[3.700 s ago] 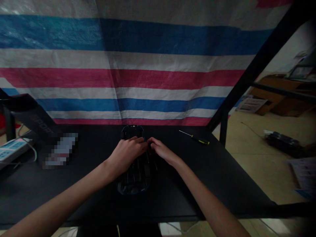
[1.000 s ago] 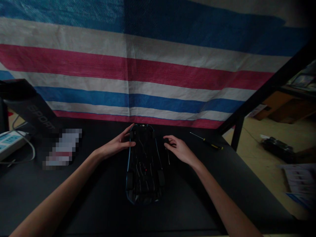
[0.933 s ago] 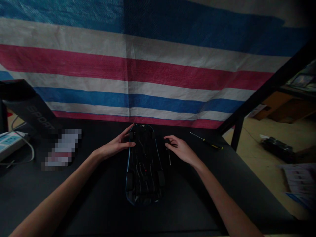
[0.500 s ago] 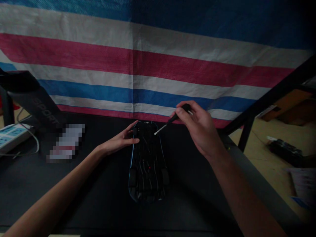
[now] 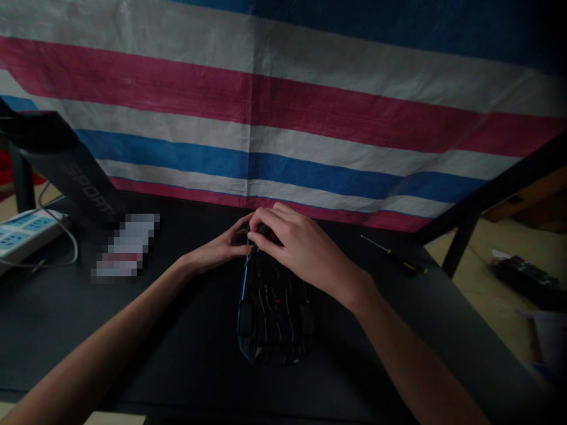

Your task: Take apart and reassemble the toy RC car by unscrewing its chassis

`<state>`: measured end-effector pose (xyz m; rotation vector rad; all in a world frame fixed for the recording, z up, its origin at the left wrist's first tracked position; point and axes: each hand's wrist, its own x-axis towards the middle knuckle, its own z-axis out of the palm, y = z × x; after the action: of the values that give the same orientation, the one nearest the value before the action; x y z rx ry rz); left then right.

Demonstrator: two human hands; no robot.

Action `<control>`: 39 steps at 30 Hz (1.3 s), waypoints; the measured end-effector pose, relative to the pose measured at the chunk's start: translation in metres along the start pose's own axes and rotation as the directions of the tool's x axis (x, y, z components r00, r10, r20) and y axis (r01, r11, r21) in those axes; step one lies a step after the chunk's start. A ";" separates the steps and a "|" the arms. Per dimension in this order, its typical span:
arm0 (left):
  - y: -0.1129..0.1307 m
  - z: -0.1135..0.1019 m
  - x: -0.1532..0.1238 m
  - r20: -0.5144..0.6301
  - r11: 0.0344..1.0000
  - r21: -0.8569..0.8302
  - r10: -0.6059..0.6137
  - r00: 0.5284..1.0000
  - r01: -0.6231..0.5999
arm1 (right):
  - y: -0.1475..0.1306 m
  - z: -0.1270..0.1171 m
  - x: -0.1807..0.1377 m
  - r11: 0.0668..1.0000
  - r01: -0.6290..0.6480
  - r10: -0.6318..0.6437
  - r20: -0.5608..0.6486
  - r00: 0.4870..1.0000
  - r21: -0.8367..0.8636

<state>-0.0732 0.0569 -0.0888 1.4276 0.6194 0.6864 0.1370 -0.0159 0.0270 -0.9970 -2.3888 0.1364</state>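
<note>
A toy car (image 5: 277, 313) lies upside down on the black table, its dark underside and rear wheels showing and a blue body edge visible along the left. My left hand (image 5: 221, 247) grips the far left end of the car, thumb on the near side and fingers curled behind. My right hand (image 5: 295, 239) is closed round a screwdriver (image 5: 263, 230) with a black handle, held over the car's far end. The shaft slants down toward the left edge beside my left thumb; where its tip rests I cannot make out. My right hand covers much of the car's far end.
A second screwdriver (image 5: 394, 254), black and yellow, lies to the right. At the left are a white power strip (image 5: 31, 233) with a cable, a dark bottle (image 5: 71, 165) marked SPORT and a pixelated flat item (image 5: 128, 245). A striped sheet (image 5: 310, 118) hangs behind.
My right hand has moved left with the screwdriver, from the car's right side to its far left corner. The second screwdriver has come into view. My left hand stays on the car.
</note>
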 end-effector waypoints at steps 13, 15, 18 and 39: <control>-0.004 0.001 0.001 -0.038 0.999 0.027 0.036 0.999 -0.035 | -0.018 0.014 0.001 0.978 -0.110 0.097 -0.082 0.992 -0.176; -0.005 0.002 0.000 -0.052 0.999 0.046 0.019 0.998 -0.017 | -0.020 0.019 0.003 0.990 -0.075 0.066 -0.078 0.995 -0.118; -0.004 0.003 -0.002 -0.065 0.997 0.078 -0.007 0.998 0.013 | -0.021 0.020 0.005 1.000 0.025 -0.026 -0.057 0.998 -0.010; -0.002 0.000 0.000 -0.035 0.992 0.109 0.071 0.997 -0.067 | -0.011 0.011 0.006 0.994 -0.072 0.069 -0.042 0.997 -0.076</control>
<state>-0.0730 0.0567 -0.0908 1.5446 0.6475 0.7458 0.1210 -0.0189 0.0232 -1.1105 -2.3395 0.0489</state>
